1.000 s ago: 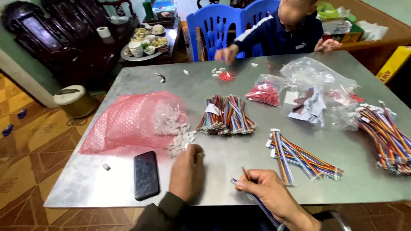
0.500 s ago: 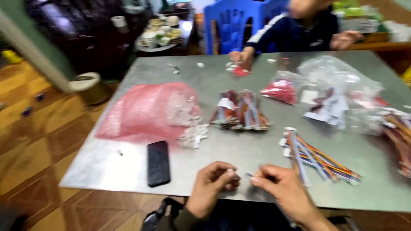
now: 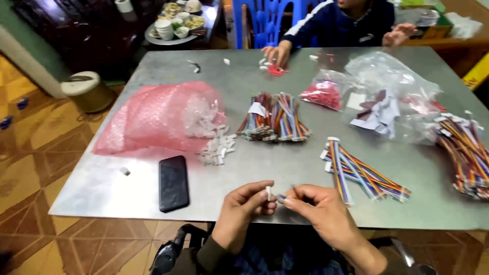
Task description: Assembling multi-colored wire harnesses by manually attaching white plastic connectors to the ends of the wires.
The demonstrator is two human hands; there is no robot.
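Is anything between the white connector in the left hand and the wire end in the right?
Nothing visible: the connector in the left hand nearly meets the wire end in the right hand.

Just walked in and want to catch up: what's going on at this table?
A person at the near edge of the metal table pinches a small white connector in the left hand, while the right hand brings a wire end to it. Bundles of coloured wires, a pink bag of white connectors and a black phone lie nearby. Another person handles small parts at the far side.
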